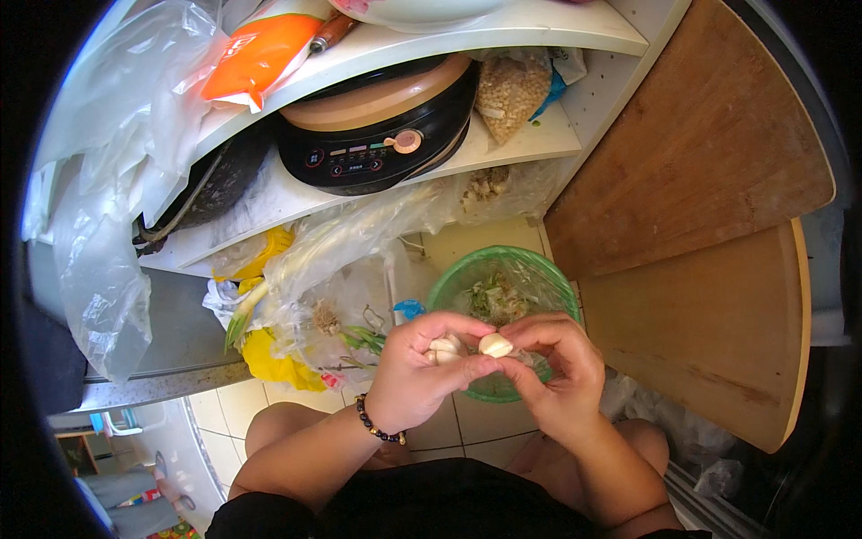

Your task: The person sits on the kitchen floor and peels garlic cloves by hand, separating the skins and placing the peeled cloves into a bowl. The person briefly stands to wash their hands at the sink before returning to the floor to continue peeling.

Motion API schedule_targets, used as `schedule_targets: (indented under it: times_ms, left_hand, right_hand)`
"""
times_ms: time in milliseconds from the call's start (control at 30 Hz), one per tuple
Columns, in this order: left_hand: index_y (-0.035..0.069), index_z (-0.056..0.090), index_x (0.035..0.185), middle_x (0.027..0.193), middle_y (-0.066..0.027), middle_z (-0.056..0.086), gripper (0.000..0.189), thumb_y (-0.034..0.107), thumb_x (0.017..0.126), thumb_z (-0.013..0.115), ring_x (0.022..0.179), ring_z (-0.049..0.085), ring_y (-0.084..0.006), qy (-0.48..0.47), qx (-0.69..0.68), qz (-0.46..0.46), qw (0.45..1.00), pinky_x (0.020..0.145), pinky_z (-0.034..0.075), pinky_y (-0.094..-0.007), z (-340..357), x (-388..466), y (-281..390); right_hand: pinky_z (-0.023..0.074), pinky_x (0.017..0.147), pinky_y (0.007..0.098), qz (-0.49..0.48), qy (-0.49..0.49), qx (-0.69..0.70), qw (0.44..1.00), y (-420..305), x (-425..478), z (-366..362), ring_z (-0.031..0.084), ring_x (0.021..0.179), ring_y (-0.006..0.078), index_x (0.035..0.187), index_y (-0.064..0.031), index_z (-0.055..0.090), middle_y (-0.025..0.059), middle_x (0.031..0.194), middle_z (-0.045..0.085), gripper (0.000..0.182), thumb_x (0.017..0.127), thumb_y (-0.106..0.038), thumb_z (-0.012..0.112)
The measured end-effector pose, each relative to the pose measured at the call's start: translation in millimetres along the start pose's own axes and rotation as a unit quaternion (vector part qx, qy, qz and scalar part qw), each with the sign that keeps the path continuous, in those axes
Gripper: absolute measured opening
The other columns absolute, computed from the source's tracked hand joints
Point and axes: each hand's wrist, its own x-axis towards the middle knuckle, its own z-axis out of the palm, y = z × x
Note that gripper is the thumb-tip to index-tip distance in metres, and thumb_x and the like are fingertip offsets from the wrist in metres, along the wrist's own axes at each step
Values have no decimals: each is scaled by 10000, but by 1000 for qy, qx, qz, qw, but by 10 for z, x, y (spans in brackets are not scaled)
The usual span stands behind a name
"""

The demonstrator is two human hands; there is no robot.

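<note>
My left hand [431,370], with a beaded bracelet [378,424] at its wrist, cups several garlic cloves [446,349] in its palm. Between the fingertips of both hands is one pale garlic clove [496,345]; my left thumb and forefinger pinch it from the left. My right hand [562,367] touches the clove from the right with thumb and fingers, and papery skin shows beneath them. Below the hands stands a green plastic basin [441,286] lined with a clear bag, with vegetable scraps [498,296] inside. The hands partly hide its near side.
Leeks [296,263] in clear plastic and a yellow bag [276,360] lie left of the basin. Shelves ahead hold a black electric cooker [377,141] and a bag of beans [510,91]. Wooden cabinet doors [700,323] stand at the right. A person's legs [138,505] show at lower left.
</note>
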Motion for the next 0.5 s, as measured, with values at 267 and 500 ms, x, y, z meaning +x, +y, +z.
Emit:
schedule_targets:
  times_ms: [267, 500]
  left_hand:
    - [6, 634, 1100, 973, -55, 655, 294, -25, 821, 722, 716, 592, -63, 52, 67, 72, 994, 624, 485, -196, 52, -53, -10]
    - [6, 646, 1090, 1037, -58, 673, 297, -63, 811, 718, 897, 632, -84, 66, 62, 98, 991, 777, 512, -221, 66, -45, -49]
  right_hand:
    - [501, 814, 273, 130, -48, 126, 982, 86, -27, -85, 625, 923, 156, 972, 17, 688, 92, 968, 661, 138, 834, 21, 703]
    - [511, 765, 256, 155, -13, 134, 979, 75, -57, -17, 634, 859, 134, 952, 16, 693, 96, 958, 670, 107, 846, 32, 685]
